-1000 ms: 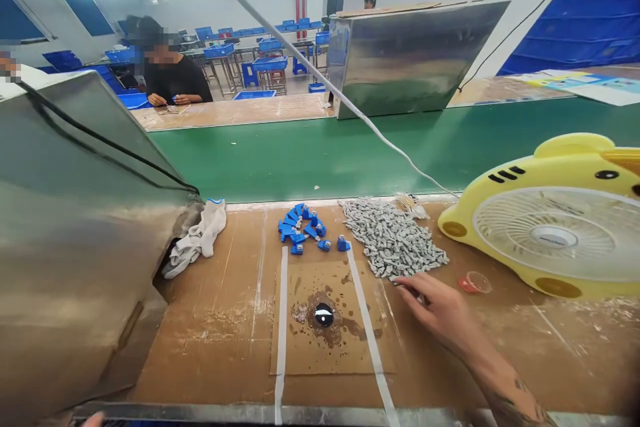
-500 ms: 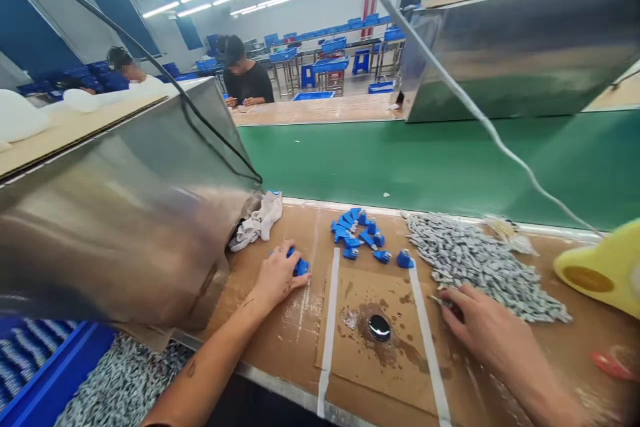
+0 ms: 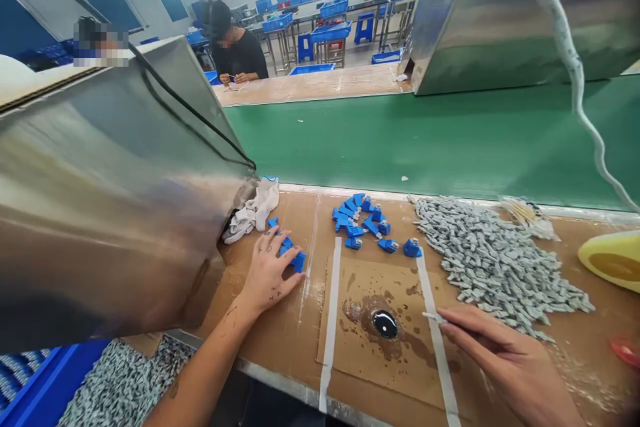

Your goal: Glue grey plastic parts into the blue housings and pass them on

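My left hand (image 3: 271,268) lies with spread fingers over a few blue plastic pieces (image 3: 299,261) on the left of the bench. Its fingertips touch or nearly touch them; the hand covers part of the group. Between thumb and index finger, my right hand (image 3: 493,350) pinches a small light-grey piece (image 3: 431,315), its tip pointing left. A round black dish of shiny dark liquid (image 3: 385,325) sits on the splashed cardboard sheet (image 3: 360,367) between my hands. Behind it is a cluster of blue pieces with grey tips (image 3: 370,223). A heap of small grey pieces (image 3: 495,260) lies beyond my right hand.
White tape strips (image 3: 330,327) edge the cardboard. A crumpled white glove (image 3: 257,207) lies by the metal box (image 3: 125,213) at left. Behind runs a green belt (image 3: 340,140). A yellow object (image 3: 613,250) stands at right. A co-worker (image 3: 237,47) sits across the belt.
My left fingers have spread out and shifted left, showing more blue pieces. My right hand has come away from the heap's edge with a small grey piece pinched. The view has tilted down.
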Tool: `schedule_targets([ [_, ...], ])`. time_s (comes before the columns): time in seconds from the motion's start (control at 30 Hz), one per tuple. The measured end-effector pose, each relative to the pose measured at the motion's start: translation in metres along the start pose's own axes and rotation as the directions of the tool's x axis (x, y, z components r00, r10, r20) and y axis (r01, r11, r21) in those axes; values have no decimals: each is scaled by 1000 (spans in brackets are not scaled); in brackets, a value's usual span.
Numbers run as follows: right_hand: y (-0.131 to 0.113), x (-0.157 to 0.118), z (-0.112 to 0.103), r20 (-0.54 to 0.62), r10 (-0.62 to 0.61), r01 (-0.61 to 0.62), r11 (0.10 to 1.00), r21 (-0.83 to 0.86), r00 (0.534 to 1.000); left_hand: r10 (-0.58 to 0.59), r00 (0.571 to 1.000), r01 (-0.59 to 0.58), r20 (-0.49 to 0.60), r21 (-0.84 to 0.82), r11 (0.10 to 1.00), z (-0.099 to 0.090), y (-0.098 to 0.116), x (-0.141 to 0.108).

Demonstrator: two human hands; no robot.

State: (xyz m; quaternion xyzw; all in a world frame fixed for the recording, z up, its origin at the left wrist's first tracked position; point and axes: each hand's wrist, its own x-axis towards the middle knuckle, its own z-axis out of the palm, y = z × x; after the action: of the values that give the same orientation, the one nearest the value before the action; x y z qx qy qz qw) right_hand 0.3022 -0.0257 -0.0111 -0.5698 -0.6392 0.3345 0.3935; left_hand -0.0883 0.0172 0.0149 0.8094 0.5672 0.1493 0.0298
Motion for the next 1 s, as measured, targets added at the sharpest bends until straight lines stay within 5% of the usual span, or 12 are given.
schedule_targets([
  [0.07,-7,-3,1,51,-15,14,999,29,999,-16,998,4,-58,-206,979,-1,7,-1],
  [0.13,-13,-6,2,77,-3,0,999,41,997,-137,989,95,-46,-511,854,-1,19,3],
  [0.2,-21,-8,4,105,32,-38,997,61,994,-269,961,217,64,-777,591,-1,35,12],
  [0.27,-31,-6,6,145,47,-57,996,66,988,-277,942,278,190,-904,325,0,50,24],
  [0.37,-45,-1,10,219,-29,32,999,-8,975,-135,947,306,292,-947,96,5,63,41],
  [0.53,-58,2,11,285,-204,263,946,-187,936,122,902,426,414,-901,-88,30,64,43],
  [0.77,-68,6,4,464,-172,337,892,-301,869,155,868,491,471,-771,-404,48,64,34],
  [0.83,-72,8,3,510,-148,335,893,-299,847,137,868,487,476,-766,-420,49,65,35],
  [1.0,-75,7,4,558,-121,337,892,-302,821,-8,879,468,477,-864,-186,54,68,34],
])
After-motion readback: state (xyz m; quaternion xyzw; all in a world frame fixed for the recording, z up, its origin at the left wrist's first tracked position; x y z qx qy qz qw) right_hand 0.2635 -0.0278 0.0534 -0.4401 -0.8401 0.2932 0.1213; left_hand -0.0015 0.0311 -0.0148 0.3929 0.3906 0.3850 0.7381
